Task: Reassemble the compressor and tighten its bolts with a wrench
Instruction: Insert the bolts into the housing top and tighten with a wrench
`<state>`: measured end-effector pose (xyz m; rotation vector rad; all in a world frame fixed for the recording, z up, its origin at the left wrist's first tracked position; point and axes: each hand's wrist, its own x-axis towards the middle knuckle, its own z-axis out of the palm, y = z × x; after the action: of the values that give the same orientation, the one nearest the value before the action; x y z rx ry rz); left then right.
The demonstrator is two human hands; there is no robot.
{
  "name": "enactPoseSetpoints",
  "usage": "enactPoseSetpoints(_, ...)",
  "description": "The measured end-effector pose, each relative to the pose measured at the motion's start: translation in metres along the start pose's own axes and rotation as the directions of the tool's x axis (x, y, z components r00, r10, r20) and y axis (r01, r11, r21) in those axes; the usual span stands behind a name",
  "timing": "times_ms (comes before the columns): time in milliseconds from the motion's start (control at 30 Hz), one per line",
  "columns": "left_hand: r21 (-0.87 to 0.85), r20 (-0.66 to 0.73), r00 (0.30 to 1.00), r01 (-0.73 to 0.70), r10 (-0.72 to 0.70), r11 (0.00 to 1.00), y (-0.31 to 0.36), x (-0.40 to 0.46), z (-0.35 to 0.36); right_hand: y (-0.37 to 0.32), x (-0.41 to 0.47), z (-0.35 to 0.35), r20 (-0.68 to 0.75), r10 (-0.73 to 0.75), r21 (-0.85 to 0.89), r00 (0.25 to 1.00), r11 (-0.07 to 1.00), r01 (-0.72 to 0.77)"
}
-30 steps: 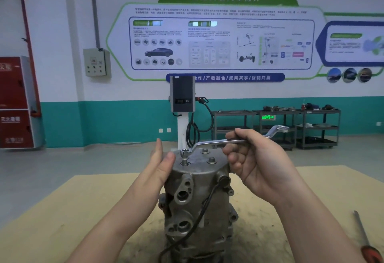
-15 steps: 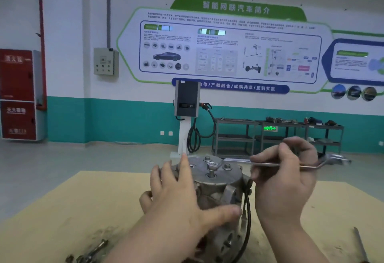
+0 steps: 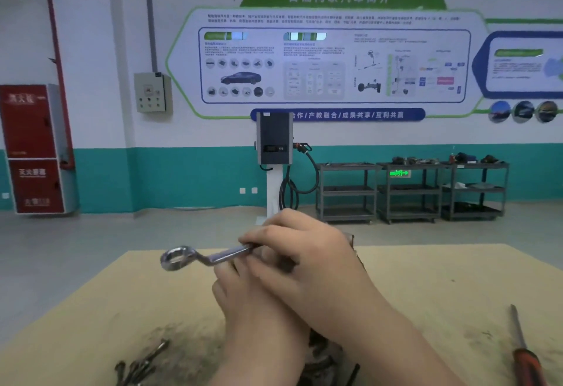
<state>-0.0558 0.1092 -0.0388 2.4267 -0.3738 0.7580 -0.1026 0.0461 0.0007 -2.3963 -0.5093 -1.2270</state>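
Note:
My right hand (image 3: 304, 257) grips the shaft of a silver ring wrench (image 3: 195, 259). The wrench's free ring end points left, and its other end is hidden under my fingers. My left hand (image 3: 253, 303) lies beneath the right one and wraps the upper part of the compressor (image 3: 350, 241); most of its fingers are hidden. Both hands and forearms cover nearly all of the grey metal compressor. Only a sliver at its right edge and some dark metal low down show. Its bolts cannot be seen.
The work sits on a tan table (image 3: 122, 294). Several loose dark metal pieces (image 3: 140, 361) lie at the front left. A red-handled screwdriver (image 3: 524, 352) lies at the front right. A black cable (image 3: 352, 373) hangs by the compressor's base.
The wrench has swung from pointing right to pointing left, with my right hand now crossed over my left. The hands now cover the compressor's top.

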Motion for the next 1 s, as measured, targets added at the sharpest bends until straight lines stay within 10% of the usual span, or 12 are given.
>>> enactPoseSetpoints(233, -0.122, -0.190, 0.975, -0.138, 0.113, 0.983, 0.004, -0.027, 0.021, -0.002, 0.080, -0.011, 0.448, 0.283, -0.375, 0.848, 0.920, -0.109)
enactPoseSetpoints(400, -0.325, -0.198, 0.979, -0.121, 0.057, 0.938, -0.007, -0.049, 0.035, 0.047, 0.120, -0.008, 0.564, 0.606, -0.496, 0.561, 0.792, -0.357)
enactPoseSetpoints(533, -0.353, -0.160, 0.987, -0.081, 0.026, 0.932, -0.020, -0.059, 0.041, 0.090, 0.108, -0.030, 0.589, 0.772, 0.036, 0.240, 0.271, -0.962)
enactPoseSetpoints(667, -0.422, 0.049, 0.999, 0.027, -0.007, 0.906, -0.031, -0.055, 0.043, 0.116, 0.064, -0.052, 0.637, 0.744, 0.622, 0.202, -0.342, -0.704)
enactPoseSetpoints(733, -0.445, 0.075, 0.996, 0.000, 0.037, 0.895, -0.035, -0.053, 0.043, 0.116, 0.034, -0.060, 0.628, 0.713, 0.749, 0.311, -0.447, -0.489)
enactPoseSetpoints(867, -0.451, 0.040, 0.997, -0.036, 0.060, 0.892, -0.036, -0.054, 0.043, 0.091, -0.019, -0.060, 0.309, 0.757, 0.949, 0.576, -0.206, -0.239)
enactPoseSetpoints(1000, -0.430, 0.056, 0.995, -0.046, 0.077, 0.901, -0.036, -0.054, 0.043, 0.048, -0.044, -0.053, -0.161, 0.625, 0.849, 0.764, 0.483, -0.216)
